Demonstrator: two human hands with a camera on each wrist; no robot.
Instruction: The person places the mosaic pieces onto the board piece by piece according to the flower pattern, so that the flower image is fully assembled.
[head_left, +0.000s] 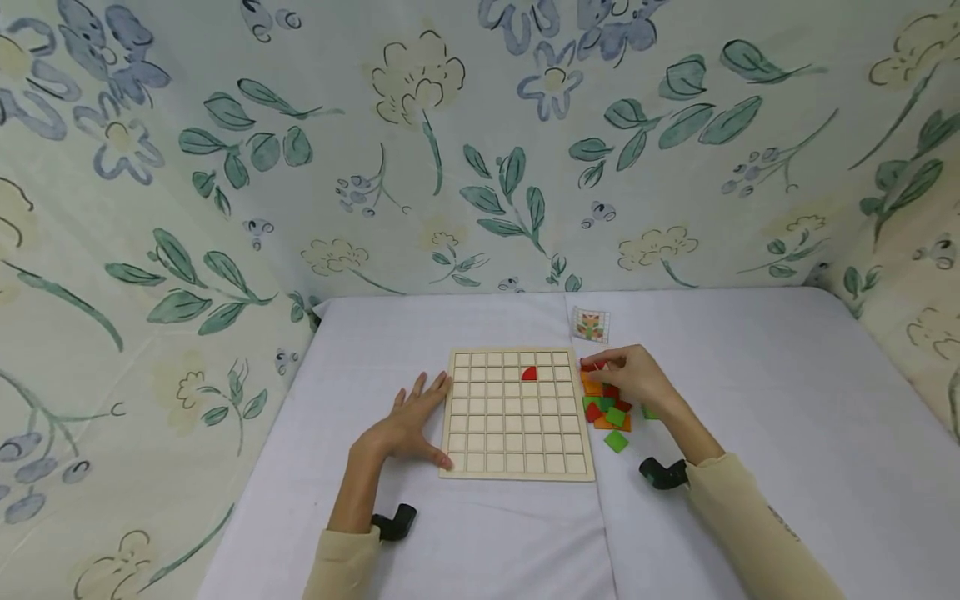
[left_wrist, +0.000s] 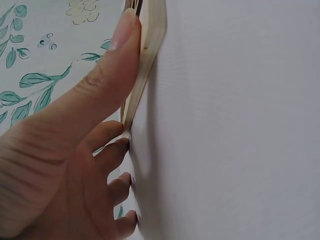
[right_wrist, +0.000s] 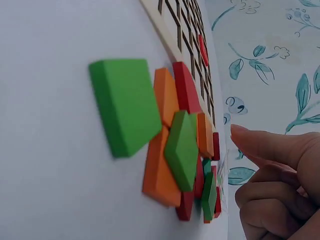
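Observation:
A square wooden grid board [head_left: 517, 477] lies on the white cloth, with one red quarter-round piece [head_left: 530, 373] in an upper cell. My left hand [head_left: 405, 425] rests spread along the board's left side, its thumb on the lower left corner. In the left wrist view, the fingertips touch the board's edge [left_wrist: 145, 65]. My right hand [head_left: 633, 375] is over a pile of small red, orange and green pieces [head_left: 616, 417] right of the board. Its thumb and index finger are close around a red piece [head_left: 596, 365]; whether they pinch it is hidden.
A small pattern card [head_left: 591, 325] lies beyond the board's upper right corner. One green piece [head_left: 617, 442] sits at the pile's near side. Behind the table hangs a floral cloth [head_left: 510, 167]. Dark wrist-worn devices [head_left: 663, 473] are on both forearms.

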